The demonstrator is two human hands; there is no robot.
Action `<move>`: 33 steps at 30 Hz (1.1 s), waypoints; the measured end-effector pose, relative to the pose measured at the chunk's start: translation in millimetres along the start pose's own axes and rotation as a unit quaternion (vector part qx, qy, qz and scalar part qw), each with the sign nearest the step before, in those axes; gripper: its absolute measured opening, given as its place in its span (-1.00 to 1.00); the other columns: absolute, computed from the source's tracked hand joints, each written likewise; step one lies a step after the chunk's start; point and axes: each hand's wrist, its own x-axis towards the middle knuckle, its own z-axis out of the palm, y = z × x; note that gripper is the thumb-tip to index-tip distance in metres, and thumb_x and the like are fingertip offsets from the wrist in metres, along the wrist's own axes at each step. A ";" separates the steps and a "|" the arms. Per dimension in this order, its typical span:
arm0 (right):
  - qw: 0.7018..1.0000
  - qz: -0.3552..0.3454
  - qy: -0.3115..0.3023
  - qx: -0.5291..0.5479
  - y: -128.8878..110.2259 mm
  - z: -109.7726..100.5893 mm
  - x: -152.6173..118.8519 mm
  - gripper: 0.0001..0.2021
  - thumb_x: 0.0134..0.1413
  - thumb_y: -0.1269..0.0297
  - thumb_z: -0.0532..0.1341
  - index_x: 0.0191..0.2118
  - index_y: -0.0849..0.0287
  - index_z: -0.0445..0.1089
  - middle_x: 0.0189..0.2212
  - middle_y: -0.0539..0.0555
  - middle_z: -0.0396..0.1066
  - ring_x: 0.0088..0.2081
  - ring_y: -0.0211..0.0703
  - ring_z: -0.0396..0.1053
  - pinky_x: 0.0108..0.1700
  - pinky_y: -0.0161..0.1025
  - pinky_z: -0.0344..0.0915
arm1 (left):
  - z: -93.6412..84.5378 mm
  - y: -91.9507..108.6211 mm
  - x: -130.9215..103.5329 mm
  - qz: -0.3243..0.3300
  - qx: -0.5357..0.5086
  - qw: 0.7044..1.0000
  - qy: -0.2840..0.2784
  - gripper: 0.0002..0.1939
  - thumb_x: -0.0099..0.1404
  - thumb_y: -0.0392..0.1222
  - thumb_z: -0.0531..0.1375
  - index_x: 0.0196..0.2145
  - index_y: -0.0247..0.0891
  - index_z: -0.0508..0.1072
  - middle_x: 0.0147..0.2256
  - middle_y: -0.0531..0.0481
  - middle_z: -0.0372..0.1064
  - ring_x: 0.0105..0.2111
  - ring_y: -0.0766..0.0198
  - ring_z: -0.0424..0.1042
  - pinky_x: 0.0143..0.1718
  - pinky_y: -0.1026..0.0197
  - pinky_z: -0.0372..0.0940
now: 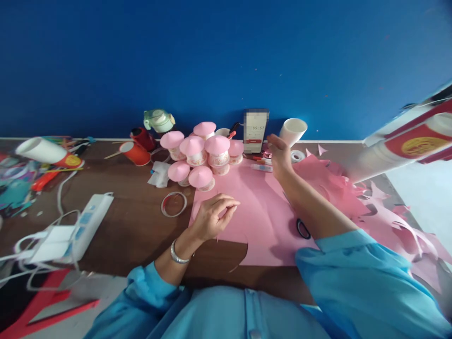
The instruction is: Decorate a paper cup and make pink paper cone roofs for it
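Note:
My left hand [215, 217] hovers over the near left part of a large pink paper sheet [261, 212]. Its fingers are drawn together with the thumb close to their tips, and nothing shows between them. My right hand [280, 153] reaches to the back, between a phone [256, 132] showing a timer and a white paper cup [294, 131]. Its fingers are curled closed; whatever they hold, if anything, is hidden. Left of the phone stand several small paper cups with pink cone roofs [192, 147]. Black-handled scissors [302, 229] lie partly under my right forearm.
A tape ring [173, 204] lies left of the sheet, a white tape roll [297, 156] behind it. Pink scraps [384, 212] cover the right side. A power strip [92, 226] with cables and an orange cup [134, 154] are on the left. A blue wall [212, 61] bounds the back.

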 end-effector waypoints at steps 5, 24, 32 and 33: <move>0.999 -0.015 -0.041 -0.018 -42.2 -25.0 -70.4 -0.57 0.18 0.16 0.31 0.15 0.13 0.41 0.11 0.22 0.52 0.16 0.05 0.47 0.23 0.08 0.39 | -56.9 -3.1 -20.0 -0.081 0.135 0.988 -0.001 -0.80 0.43 -0.32 0.21 -0.01 -0.20 0.49 -0.12 -0.08 0.57 -0.10 0.18 0.58 0.00 0.13 0.48; 0.913 -0.082 -0.286 -0.280 -75.0 -38.5 -221.0 -0.77 0.35 0.29 0.15 -0.01 -0.01 0.53 -0.04 0.13 0.62 -0.20 0.00 0.64 -0.17 -0.07 0.56 | -63.8 -26.2 -36.9 -0.153 0.221 0.929 -0.254 -0.15 0.13 -0.12 0.46 0.31 -0.22 0.27 0.26 -0.31 0.32 0.26 -0.29 0.31 0.25 -0.29 0.29; 0.871 -0.105 -0.336 -0.343 -70.5 -30.7 -225.3 -0.79 0.37 0.34 0.18 -0.02 0.01 0.54 -0.01 0.12 0.62 -0.09 0.04 0.63 -0.11 -0.10 0.53 | -73.4 -34.8 -29.6 -0.172 0.224 0.911 -0.299 -0.33 0.06 -0.10 0.45 0.11 -0.23 0.39 0.00 -0.23 0.40 0.06 -0.17 0.43 0.10 -0.14 0.38; 0.869 -0.104 -0.337 -0.346 -69.2 -30.2 -225.4 -0.79 0.37 0.33 0.18 -0.01 0.02 0.54 -0.01 0.12 0.62 -0.08 0.04 0.63 -0.11 -0.10 0.53 | -74.1 -34.4 -30.1 -0.173 0.224 0.911 -0.301 -0.40 0.05 -0.10 0.44 0.04 -0.22 0.41 -0.05 -0.20 0.40 0.01 -0.14 0.44 0.08 -0.13 0.39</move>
